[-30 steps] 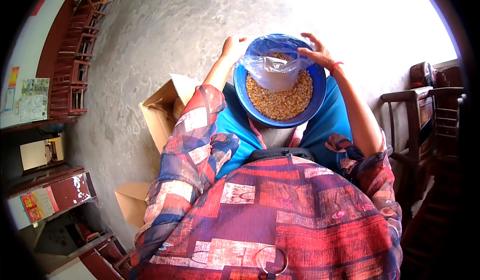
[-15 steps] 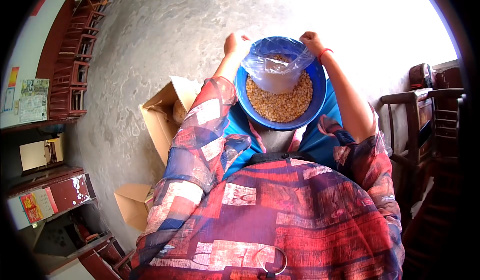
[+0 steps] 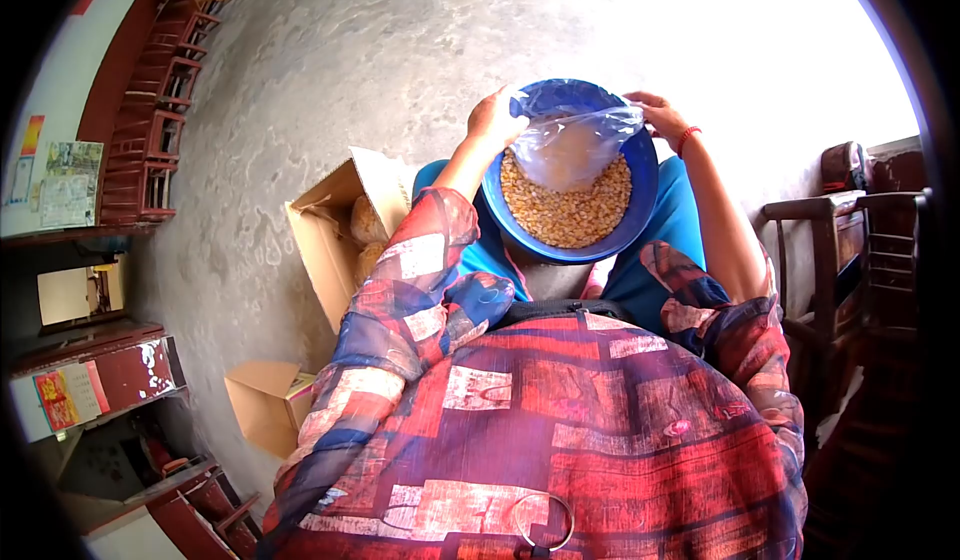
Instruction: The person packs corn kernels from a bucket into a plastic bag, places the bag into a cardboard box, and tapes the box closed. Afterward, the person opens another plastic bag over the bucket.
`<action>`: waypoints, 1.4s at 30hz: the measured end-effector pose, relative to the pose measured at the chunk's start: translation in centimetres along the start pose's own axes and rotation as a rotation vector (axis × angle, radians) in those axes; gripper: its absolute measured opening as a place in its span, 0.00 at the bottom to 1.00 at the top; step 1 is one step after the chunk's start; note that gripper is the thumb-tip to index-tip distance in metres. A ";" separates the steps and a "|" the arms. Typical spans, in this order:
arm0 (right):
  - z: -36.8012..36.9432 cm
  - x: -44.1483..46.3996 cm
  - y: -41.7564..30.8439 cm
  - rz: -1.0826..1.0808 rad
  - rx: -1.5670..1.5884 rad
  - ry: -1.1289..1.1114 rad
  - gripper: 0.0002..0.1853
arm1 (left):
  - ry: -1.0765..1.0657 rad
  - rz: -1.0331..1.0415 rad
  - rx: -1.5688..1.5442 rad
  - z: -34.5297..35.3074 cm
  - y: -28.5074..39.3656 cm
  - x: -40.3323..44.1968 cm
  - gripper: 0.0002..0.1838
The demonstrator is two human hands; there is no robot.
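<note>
A round blue basin rests between my knees, with dried corn kernels spread over its bottom. Inside it, a clear plastic bag lies over the far part of the kernels, its mouth stretched between my hands. My left hand is closed on the bag's left edge, beside the basin's far-left rim. At the far-right rim, my right hand pinches the bag's other edge; a red band circles that wrist. Whether kernels are inside the bag is hard to make out.
An open cardboard box holding filled bags stands left of my left arm. Nearer me is a smaller open carton. Wooden chairs stand at the right, and stacked chairs line the far left wall.
Both hands have shifted right and slightly toward me, carrying the bag's mouth along. The bag now lies lower and flatter over the kernels. The basin has moved slightly right.
</note>
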State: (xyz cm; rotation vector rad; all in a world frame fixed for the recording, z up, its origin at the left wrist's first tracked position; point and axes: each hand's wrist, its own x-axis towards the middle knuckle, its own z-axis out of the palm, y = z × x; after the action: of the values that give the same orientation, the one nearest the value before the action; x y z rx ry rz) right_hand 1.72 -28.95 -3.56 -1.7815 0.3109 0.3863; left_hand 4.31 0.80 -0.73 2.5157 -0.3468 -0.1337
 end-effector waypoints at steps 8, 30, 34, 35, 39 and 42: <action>2.6 -3.8 -5.5 -0.952 -0.476 0.264 0.15 | -0.007 -0.003 0.010 -0.5 1.3 -0.7 0.31; 10.0 -3.8 -5.2 -0.572 -0.799 -0.357 0.18 | 0.030 -0.028 0.172 -0.2 2.3 -1.4 0.31; 8.8 -1.1 -4.0 -0.459 -0.720 -0.013 0.30 | -0.024 0.019 0.166 -0.3 1.3 -1.1 0.36; 8.4 -1.4 -4.4 -0.440 -0.748 -0.001 0.31 | -0.073 0.025 0.153 -0.2 1.2 -0.8 0.37; 5.7 -1.0 -4.7 -0.384 -0.962 0.106 0.27 | -0.125 -0.025 0.217 0.2 2.1 0.8 0.39; 5.0 -4.5 -4.4 -0.412 -0.844 0.185 0.21 | 0.014 0.014 0.406 -1.1 3.3 -2.5 0.40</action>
State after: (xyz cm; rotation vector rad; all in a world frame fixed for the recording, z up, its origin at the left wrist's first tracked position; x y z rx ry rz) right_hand -1.02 -23.01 1.11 -2.6466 -0.1303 0.0405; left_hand 1.43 -0.50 2.12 2.9122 -0.4203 -0.0419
